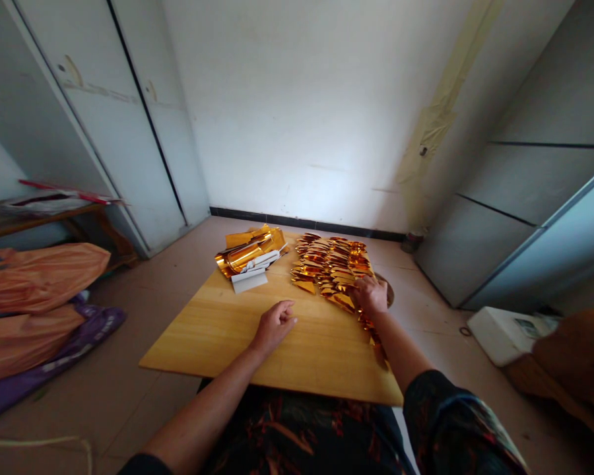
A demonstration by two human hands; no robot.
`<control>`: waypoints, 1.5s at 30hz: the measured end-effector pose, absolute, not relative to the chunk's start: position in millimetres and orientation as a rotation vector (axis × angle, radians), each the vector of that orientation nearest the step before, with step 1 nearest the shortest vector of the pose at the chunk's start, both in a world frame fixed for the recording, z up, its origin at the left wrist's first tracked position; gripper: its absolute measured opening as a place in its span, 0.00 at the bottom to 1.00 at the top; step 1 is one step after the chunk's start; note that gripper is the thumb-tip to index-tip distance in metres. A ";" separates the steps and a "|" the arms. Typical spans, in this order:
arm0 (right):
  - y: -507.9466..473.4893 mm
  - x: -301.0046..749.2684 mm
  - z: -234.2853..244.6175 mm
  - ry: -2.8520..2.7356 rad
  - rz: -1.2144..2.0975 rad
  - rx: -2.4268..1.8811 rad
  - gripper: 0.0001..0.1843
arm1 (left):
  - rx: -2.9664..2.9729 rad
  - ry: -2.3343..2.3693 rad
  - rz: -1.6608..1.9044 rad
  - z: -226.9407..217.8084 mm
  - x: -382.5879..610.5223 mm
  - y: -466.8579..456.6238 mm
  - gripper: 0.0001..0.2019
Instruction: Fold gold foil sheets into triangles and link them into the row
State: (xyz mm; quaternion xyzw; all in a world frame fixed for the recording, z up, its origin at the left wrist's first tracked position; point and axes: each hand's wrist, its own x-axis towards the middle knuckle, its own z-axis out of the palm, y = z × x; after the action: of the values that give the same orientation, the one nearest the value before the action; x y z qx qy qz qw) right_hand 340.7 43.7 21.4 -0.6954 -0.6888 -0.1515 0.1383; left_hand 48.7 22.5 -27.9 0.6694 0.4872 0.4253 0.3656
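My left hand (276, 323) hovers over or rests on the near middle of the wooden board (198, 333); its fingers are loosely curled, with a gap to the thumb and nothing seen between them. At the right side, my right hand (371, 295) reaches into rows of folded gold foil paper pieces (331, 260), fingers closed on a piece at their edge; the fingertips are partly hidden. More shiny folded pieces (376, 343) trail down the board's right edge, beside my right forearm. Gold foil sheets (250, 251), partly curled, lie at the far left, with white paper (250, 280) against them.
A round brown object (390, 290) shows behind the board's right edge. Orange and purple bags (39, 284) lie on the floor at left, below a wooden bench (44, 221). Grey cabinets (103, 119) and a white wall (301, 119) stand beyond. A white box (507, 333) sits at right.
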 end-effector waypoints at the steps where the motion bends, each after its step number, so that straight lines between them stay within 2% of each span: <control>1: 43.6 340.6 21.4 -1.991 -0.433 -2.012 0.07 | 1.722 1.255 1.094 -28.4 48.6 22.8 0.19; 11: 33.6 335.4 37.7 -1.966 -0.485 -1.967 0.08 | 1.722 1.240 1.122 -34.1 50.1 22.9 0.17; 15: 22.3 303.1 42.2 -2.083 -0.446 -1.690 0.09 | 1.732 1.386 1.270 -30.6 42.6 31.2 0.11; 19: 10.1 254.7 23.5 -2.253 -0.226 -1.368 0.09 | 1.770 1.648 1.352 -13.2 16.3 56.4 0.09; 23: 4.5 222.8 -3.8 -2.347 -0.111 -1.272 0.09 | 1.769 1.938 1.381 5.6 -23.2 90.9 0.11; 26: 4.4 213.9 -17.3 -2.373 -0.095 -1.265 0.11 | 1.758 2.178 1.189 16.7 -45.9 113.3 0.13; 30: 4.5 211.1 -23.7 -2.358 -0.135 -1.279 0.11 | 1.855 2.151 0.881 30.6 -48.5 137.4 0.16; 35: 3.1 210.3 -25.0 -2.326 -0.159 -1.278 0.11 | 1.767 2.137 0.683 33.0 -32.0 154.6 0.12; 39: 3.2 210.0 -26.8 -2.324 -0.160 -1.297 0.12 | 1.699 2.157 0.685 25.5 -31.7 153.7 0.11; 45: 4.3 209.0 -28.9 -2.310 -0.167 -1.302 0.12 | 1.646 2.140 0.868 17.7 -37.2 153.9 0.09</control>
State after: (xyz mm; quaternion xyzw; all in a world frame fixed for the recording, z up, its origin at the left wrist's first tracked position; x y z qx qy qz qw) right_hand 209.0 4.3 -28.9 -0.4757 -0.8440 -0.0611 0.2401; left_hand -37.2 153.9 17.7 0.5738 0.7457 0.3025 0.1523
